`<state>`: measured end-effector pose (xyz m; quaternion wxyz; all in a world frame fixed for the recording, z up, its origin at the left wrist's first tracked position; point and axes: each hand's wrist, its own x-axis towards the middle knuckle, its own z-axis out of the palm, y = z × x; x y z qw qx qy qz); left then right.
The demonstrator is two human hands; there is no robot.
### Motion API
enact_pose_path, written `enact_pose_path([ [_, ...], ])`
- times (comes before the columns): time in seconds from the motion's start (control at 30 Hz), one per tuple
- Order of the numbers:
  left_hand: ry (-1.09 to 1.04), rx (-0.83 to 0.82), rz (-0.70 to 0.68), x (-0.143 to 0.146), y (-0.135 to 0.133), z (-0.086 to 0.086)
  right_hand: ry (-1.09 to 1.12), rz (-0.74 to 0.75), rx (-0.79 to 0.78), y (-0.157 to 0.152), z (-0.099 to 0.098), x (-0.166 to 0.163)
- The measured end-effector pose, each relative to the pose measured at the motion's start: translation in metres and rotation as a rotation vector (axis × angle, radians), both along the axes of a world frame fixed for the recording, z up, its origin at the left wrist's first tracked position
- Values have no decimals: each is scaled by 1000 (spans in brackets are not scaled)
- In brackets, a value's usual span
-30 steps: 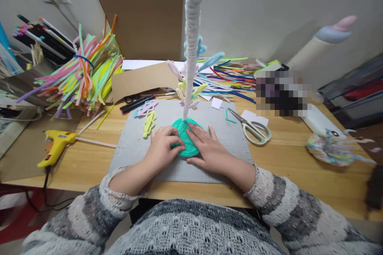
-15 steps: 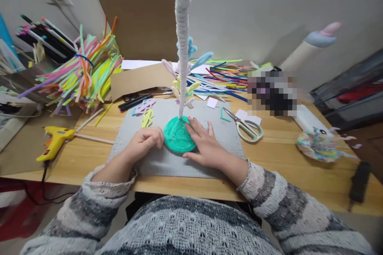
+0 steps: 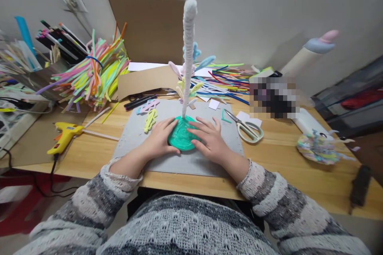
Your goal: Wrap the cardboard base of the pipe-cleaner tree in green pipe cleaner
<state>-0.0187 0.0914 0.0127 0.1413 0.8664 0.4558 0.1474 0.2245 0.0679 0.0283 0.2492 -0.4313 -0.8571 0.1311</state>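
A green coiled round base (image 3: 182, 142) lies on the grey cutting mat (image 3: 206, 167). From its back edge rises a tall upright stem wrapped in white pipe cleaner (image 3: 188, 44). Pastel blue, pink and yellow fuzzy leaf shapes (image 3: 196, 87) show around and behind the stem. At the base's left edge my left hand (image 3: 158, 139) is open, thumb along the front and fingers along the side. My right hand (image 3: 211, 139) is open too, its spread fingers lying over the base's right part. The base's underside is hidden.
Zigzag pipe-cleaner pieces (image 3: 150, 120) and scissors (image 3: 249, 129) lie on either side. A yellow glue gun (image 3: 66, 135) sits left, near a bundle of pipe cleaners (image 3: 95, 73). Loose pipe cleaners (image 3: 227, 79) lie behind. A pastel fuzzy ornament (image 3: 318, 147) is at right.
My left hand has opened from a curled shape and now reaches along the base's left edge. My right hand stays on the base, fingers spread wider. The whole view has shifted slightly.
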Motion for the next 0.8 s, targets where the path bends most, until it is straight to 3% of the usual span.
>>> enact_pose_path([
  [0.23,11,-8,2,1,4,5,-294,-53,-78,3,-4,-15],
  [0.8,70,-4,-19,4,-1,9,-229,-7,-152,5,-10,-15],
])
